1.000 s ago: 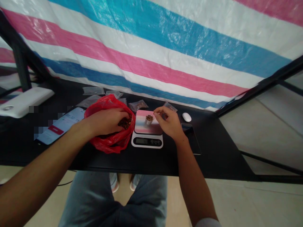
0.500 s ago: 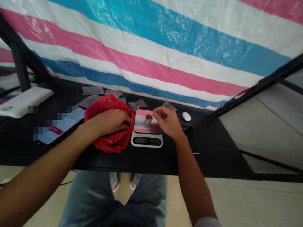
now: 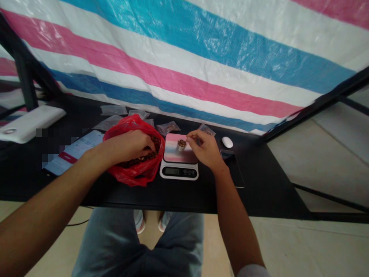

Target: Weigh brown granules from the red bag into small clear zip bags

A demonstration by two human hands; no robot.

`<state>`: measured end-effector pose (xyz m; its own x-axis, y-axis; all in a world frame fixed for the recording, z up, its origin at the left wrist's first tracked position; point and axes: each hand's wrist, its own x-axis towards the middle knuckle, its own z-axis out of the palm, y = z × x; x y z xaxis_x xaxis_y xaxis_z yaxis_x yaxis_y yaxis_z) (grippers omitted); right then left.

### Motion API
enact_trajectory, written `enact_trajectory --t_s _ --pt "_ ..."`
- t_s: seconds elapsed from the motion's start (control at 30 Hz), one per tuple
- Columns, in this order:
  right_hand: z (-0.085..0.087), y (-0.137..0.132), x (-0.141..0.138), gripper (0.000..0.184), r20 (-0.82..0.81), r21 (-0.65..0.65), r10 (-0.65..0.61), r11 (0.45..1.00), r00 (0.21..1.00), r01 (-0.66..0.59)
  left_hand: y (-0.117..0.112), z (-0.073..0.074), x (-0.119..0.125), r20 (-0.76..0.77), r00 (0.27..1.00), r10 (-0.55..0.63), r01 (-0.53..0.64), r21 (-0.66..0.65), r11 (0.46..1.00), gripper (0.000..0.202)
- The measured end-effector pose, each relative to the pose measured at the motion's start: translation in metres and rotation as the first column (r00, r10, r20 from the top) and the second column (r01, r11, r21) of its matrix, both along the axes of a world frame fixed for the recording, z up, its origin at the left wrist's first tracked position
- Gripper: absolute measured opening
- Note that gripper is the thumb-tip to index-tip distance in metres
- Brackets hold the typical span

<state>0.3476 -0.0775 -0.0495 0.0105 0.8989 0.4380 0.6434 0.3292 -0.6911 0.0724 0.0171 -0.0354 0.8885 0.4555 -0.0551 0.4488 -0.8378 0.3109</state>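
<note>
My left hand [image 3: 131, 144] reaches into an open red plastic bag [image 3: 131, 175] of small brown pieces, its fingers curled among them. A small kitchen scale [image 3: 179, 163] stands right of the bag, with a little cup [image 3: 181, 144] of brown pieces on its platform. My right hand [image 3: 205, 150] hovers beside the cup, thumb and forefinger pinched together close to its rim; what they pinch is too small to make out.
The black table [image 3: 259, 192] also holds a phone [image 3: 73, 152] at the left, a white device [image 3: 29, 123] at far left, several small clear bags [image 3: 168, 128] behind the scale, a white mouse [image 3: 227, 142] and a dark pad [image 3: 232, 165]. A striped tarp [image 3: 201, 57] hangs behind.
My left hand has shifted a little inside the red bag, fingers digging among the brown pieces. The right hand has stayed by the cup.
</note>
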Motion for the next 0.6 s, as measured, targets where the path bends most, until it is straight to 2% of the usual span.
enact_trajectory --t_s 0.1,0.23,0.3,0.43,0.6 --pt "0.001 0.0 0.0 0.015 0.014 0.002 -0.002 1.0 1.0 0.002 -0.009 0.014 0.004 0.009 1.0 -0.014 0.014 -0.034 0.999 0.023" --pt "0.0 0.0 0.003 0.015 0.034 0.006 -0.011 1.0 0.999 0.01 -0.025 0.038 0.026 0.182 0.98 -0.078 0.084 -0.026 0.996 0.018" --pt "-0.001 0.001 0.004 0.014 0.029 0.018 -0.015 1.0 0.999 0.014 -0.027 0.045 0.042 0.253 0.963 -0.092 0.095 0.002 0.995 0.02" --pt "-0.003 0.002 0.008 0.011 0.012 0.028 -0.026 0.999 1.0 0.026 -0.02 0.047 0.07 0.249 0.963 -0.099 0.098 0.017 0.995 0.024" --pt "0.0 0.002 0.008 0.011 0.019 0.011 -0.022 1.0 1.0 0.022 -0.01 0.043 0.085 0.213 0.968 -0.132 0.133 0.01 0.991 0.025"
